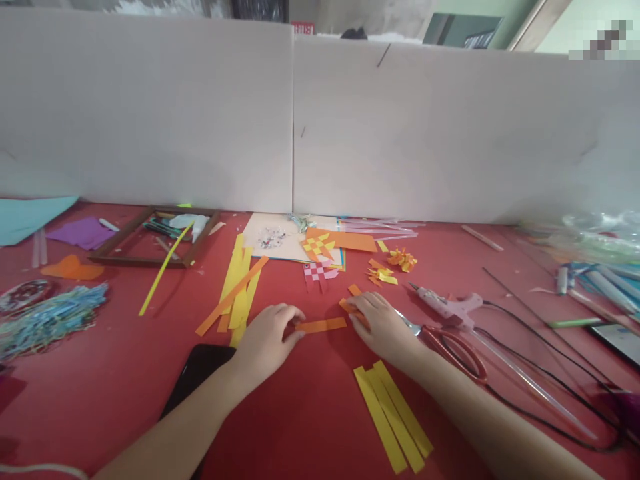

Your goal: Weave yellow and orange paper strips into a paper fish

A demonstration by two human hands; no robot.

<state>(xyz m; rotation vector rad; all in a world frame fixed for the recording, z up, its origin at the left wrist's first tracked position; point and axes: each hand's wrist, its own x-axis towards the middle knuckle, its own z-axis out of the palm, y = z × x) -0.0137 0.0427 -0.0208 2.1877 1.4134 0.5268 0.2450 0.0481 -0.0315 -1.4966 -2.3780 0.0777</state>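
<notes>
My left hand (267,337) is at the middle of the red table, thumb and curled fingers closed around the left end of a short orange paper strip (323,325). Across from it, my right hand (383,320) bends its fingers down over more orange paper strips (346,305), which partly stick out on its left side; the rest of them is hidden. Scissors with red handles (463,353) lie against the right hand, their blades partly covered by it. Below that hand are several yellow paper strips (393,417) side by side. A black phone (195,373) is partly under my left forearm.
Long yellow strips (233,273) lie crossed by an orange one. Behind are woven paper fish (319,275), a card sheet (255,237) and folded paper pieces (403,260). A pink glue gun (450,307) with a black cord lies right; a brown frame (100,259) lies left. White boards (150,113) stand behind.
</notes>
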